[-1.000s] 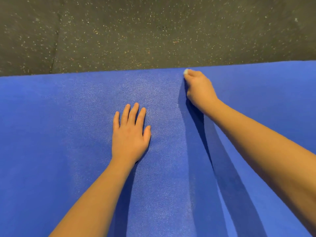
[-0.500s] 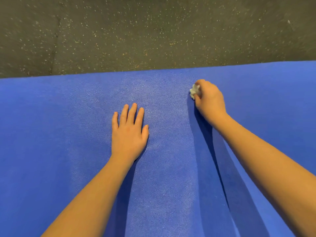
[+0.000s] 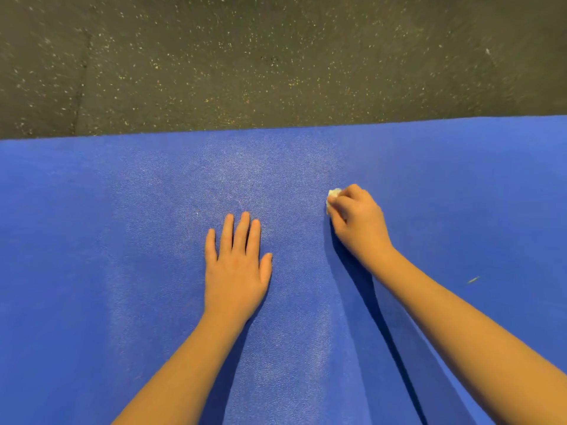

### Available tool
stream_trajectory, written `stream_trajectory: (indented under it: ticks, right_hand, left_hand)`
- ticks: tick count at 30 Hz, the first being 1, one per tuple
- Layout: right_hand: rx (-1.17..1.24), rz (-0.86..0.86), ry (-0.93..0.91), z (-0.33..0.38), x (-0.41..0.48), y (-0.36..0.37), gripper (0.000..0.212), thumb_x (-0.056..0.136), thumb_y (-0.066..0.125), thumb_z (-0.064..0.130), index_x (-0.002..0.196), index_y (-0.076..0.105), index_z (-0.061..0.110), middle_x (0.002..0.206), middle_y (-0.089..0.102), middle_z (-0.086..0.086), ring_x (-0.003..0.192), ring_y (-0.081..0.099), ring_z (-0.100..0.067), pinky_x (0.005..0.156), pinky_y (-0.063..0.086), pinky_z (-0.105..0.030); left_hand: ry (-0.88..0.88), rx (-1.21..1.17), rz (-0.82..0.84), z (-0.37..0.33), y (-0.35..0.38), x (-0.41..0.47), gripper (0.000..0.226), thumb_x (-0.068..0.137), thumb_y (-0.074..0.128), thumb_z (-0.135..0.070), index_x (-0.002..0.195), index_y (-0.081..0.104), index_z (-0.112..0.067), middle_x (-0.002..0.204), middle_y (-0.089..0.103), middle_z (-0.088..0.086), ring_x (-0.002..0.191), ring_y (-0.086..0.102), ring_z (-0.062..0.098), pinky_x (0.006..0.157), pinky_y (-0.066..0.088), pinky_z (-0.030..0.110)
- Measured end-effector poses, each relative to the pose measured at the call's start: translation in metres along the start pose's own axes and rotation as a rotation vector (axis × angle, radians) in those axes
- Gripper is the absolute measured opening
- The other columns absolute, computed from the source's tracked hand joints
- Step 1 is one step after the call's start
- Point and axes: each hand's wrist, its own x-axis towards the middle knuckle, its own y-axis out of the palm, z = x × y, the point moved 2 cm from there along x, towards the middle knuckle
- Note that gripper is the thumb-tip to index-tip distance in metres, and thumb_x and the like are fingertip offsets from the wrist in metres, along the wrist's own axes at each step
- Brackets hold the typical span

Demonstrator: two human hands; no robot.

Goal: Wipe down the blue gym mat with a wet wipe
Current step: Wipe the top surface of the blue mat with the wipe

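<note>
The left hand (image 3: 236,271) and right hand (image 3: 360,223) were bare; the left forearm (image 3: 187,360) and right forearm (image 3: 460,326) were bare too.

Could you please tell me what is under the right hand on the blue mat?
A crumpled white wet wipe peeks out past the fingers of the right hand, which curl round it. The rest of the wipe, and the blue mat beneath, are covered by the hand.

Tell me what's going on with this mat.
A person is cleaning the blue gym mat. The right hand grips a bunched white wet wipe and holds it down on the mat, part-way in from the far edge. The left hand rests flat on the mat beside it, fingers straight, holding nothing. The mat lies on a dark speckled floor. A small pale sliver lies on the mat further right.
</note>
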Motion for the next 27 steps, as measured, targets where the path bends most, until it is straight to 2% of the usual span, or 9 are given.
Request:
stream_trajectory:
  ticks: [2, 3, 7, 12, 17, 20, 22, 23, 27]
  right_hand:
    - [-0.037, 0.103, -0.162, -0.001, -0.013, -0.011, 0.016, 0.088, 0.058, 0.015, 0.08, 0.066, 0.005, 0.078, 0.056, -0.01, 0.069, 0.053, -0.033, 0.052, 0.047, -0.034]
    - [-0.077, 0.095, -0.136, -0.011, -0.01, -0.016, 0.013, 0.087, 0.061, 0.013, 0.078, 0.067, 0.006, 0.076, 0.056, -0.01, 0.069, 0.053, -0.034, 0.051, 0.047, -0.036]
    - [-0.059, -0.118, 0.219, -0.027, 0.002, -0.023, 0.026, 0.083, 0.059, 0.006, 0.058, 0.052, 0.006, 0.066, 0.039, -0.003, 0.065, 0.045, -0.032, 0.055, 0.027, -0.029]
    - [0.004, 0.168, -0.192, 0.011, -0.047, -0.018, 0.018, 0.086, 0.059, 0.016, 0.075, 0.066, 0.003, 0.074, 0.055, -0.009, 0.067, 0.052, -0.031, 0.053, 0.047, -0.033]
    - [-0.018, -0.12, 0.278, -0.02, -0.043, -0.029, 0.016, 0.084, 0.066, 0.007, 0.069, 0.067, 0.003, 0.07, 0.054, -0.01, 0.066, 0.048, -0.029, 0.053, 0.046, -0.036]
    - [0.069, 0.051, 0.072, 0.016, -0.076, -0.027, 0.015, 0.084, 0.063, 0.011, 0.071, 0.066, 0.005, 0.071, 0.054, -0.008, 0.065, 0.051, -0.028, 0.056, 0.043, -0.029]
    - [0.057, 0.213, -0.117, 0.018, -0.092, -0.035, 0.016, 0.084, 0.061, 0.018, 0.074, 0.066, 0.006, 0.074, 0.056, -0.007, 0.067, 0.054, -0.029, 0.053, 0.046, -0.031]
    - [0.02, 0.202, -0.11, 0.009, -0.091, -0.039, 0.016, 0.084, 0.061, 0.018, 0.074, 0.067, 0.006, 0.074, 0.056, -0.008, 0.068, 0.055, -0.03, 0.052, 0.047, -0.032]
    - [-0.043, -0.084, 0.311, -0.023, -0.089, -0.045, 0.01, 0.085, 0.064, 0.008, 0.076, 0.066, 0.004, 0.073, 0.053, -0.01, 0.069, 0.05, -0.033, 0.055, 0.045, -0.035]
  left_hand:
    - [-0.005, -0.001, 0.025, -0.002, 0.0, 0.0, 0.061, 0.091, 0.03, -0.041, 0.138, 0.049, -0.006, 0.147, 0.044, 0.013, 0.137, 0.037, 0.035, 0.111, 0.021, 0.055]
    - [-0.009, 0.004, 0.036, -0.002, -0.001, 0.0, 0.061, 0.091, 0.03, -0.04, 0.138, 0.05, -0.006, 0.147, 0.044, 0.013, 0.137, 0.037, 0.035, 0.11, 0.021, 0.055]
    - [-0.039, 0.017, 0.056, -0.006, -0.006, 0.0, 0.061, 0.091, 0.029, -0.038, 0.135, 0.053, -0.005, 0.144, 0.047, 0.014, 0.134, 0.042, 0.036, 0.107, 0.027, 0.058]
    - [0.078, 0.012, 0.07, -0.025, -0.002, -0.03, 0.063, 0.09, 0.03, -0.043, 0.135, 0.053, -0.005, 0.145, 0.046, 0.017, 0.134, 0.041, 0.04, 0.106, 0.024, 0.057]
    - [0.074, 0.02, 0.093, -0.026, 0.0, -0.035, 0.065, 0.092, 0.028, -0.045, 0.139, 0.05, -0.005, 0.147, 0.042, 0.016, 0.137, 0.036, 0.04, 0.107, 0.022, 0.058]
    - [0.034, -0.007, 0.096, -0.035, -0.007, -0.036, 0.063, 0.089, 0.035, -0.043, 0.135, 0.053, -0.004, 0.144, 0.046, 0.017, 0.134, 0.041, 0.039, 0.105, 0.03, 0.061]
    - [0.03, -0.007, 0.095, -0.04, -0.006, -0.045, 0.064, 0.087, 0.038, -0.044, 0.136, 0.052, -0.004, 0.145, 0.045, 0.017, 0.135, 0.04, 0.039, 0.106, 0.027, 0.06]
    - [0.041, -0.001, 0.093, -0.04, -0.004, -0.052, 0.066, 0.088, 0.035, -0.045, 0.137, 0.05, -0.004, 0.146, 0.044, 0.017, 0.136, 0.038, 0.039, 0.107, 0.023, 0.059]
    - [0.068, 0.025, 0.097, -0.037, 0.0, -0.068, 0.067, 0.091, 0.028, -0.046, 0.141, 0.046, -0.005, 0.149, 0.039, 0.017, 0.139, 0.033, 0.037, 0.109, 0.019, 0.057]
